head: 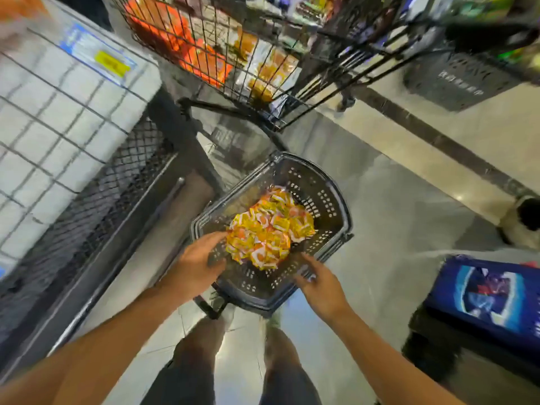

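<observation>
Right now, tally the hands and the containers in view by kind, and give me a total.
Hands: 2 (left hand, right hand)
Plastic baskets: 2 (near basket, far basket)
Wire cart: 1
Blue carton: 1
Total: 6
The packets heaped in the near basket are too many to count.

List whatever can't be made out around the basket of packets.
Packets: head view, print too small and blurred to read.
Basket floor: hidden under the packets.
Left hand and right hand: blurred; grip on the rim or mere touch, unclear.
Wire cart goods: blurred behind its mesh.
Blue pack: cut off by the right edge.
</observation>
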A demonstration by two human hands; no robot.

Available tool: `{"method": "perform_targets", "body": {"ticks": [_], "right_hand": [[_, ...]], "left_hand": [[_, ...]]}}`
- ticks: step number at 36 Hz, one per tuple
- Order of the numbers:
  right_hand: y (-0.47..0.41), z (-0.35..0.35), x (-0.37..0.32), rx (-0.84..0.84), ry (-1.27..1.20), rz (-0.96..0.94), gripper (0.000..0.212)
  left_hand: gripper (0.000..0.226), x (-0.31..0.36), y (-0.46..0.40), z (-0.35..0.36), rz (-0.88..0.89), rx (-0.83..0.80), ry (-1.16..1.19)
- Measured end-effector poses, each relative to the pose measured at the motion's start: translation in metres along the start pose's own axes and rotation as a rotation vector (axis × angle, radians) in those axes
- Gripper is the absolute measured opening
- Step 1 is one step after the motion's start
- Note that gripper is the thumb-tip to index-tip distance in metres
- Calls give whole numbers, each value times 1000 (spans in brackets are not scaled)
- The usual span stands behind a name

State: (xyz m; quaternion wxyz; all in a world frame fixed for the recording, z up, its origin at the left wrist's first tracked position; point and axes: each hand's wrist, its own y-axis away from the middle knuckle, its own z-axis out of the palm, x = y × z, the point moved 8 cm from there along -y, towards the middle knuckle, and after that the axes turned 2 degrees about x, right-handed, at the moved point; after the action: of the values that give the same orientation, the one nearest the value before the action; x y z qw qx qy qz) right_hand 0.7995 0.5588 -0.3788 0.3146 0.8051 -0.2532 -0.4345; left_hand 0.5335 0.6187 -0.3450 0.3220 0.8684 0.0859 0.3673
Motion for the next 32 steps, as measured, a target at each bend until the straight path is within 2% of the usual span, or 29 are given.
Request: {"method": "perform_targets", "body": {"ticks": [5, 12, 18, 22, 26, 32], "right_hand": [[67, -33, -40, -36, 61, -98, 54], [144, -49, -80, -120, 161, -258, 57], [196, -54, -111, -124, 162, -565, 51], [218, -55, -118, -138, 110, -656, 52], [230, -45, -121, -228, 130, -679, 54], [233, -19, -132, -361, 294, -690, 55]], "left_hand": [[61, 35, 90, -39, 50, 4, -34], [59, 57, 198, -60, 104, 152, -102], [52, 57, 271, -73, 115, 436, -28], [53, 42, 303, -67, 147, 594, 16], [52, 24, 331, -56, 63, 652, 57], [54, -12, 375, -39, -117, 676, 162]]}}
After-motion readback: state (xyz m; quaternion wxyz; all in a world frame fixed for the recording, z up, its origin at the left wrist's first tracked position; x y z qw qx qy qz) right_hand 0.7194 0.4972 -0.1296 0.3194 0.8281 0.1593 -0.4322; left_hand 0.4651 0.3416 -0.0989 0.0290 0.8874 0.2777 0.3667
